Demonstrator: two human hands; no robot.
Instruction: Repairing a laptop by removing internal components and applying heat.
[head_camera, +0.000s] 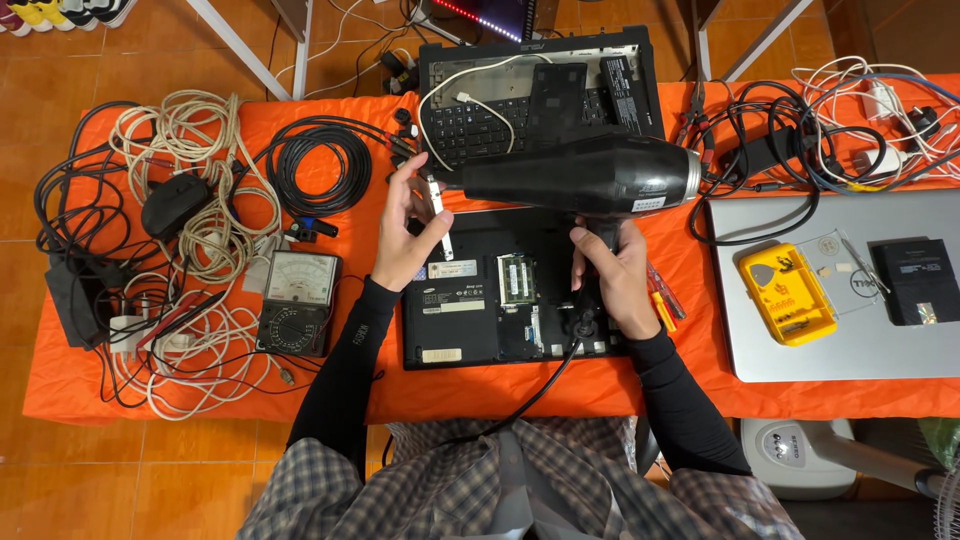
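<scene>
Multimeter (297, 303), cable coils (318, 165), perhaps chargers (880, 100).

Orange table (600, 395), black laptop (470, 310), silver laptop (850, 350), multimeter (298, 300), cable coils (310, 165)
</scene>
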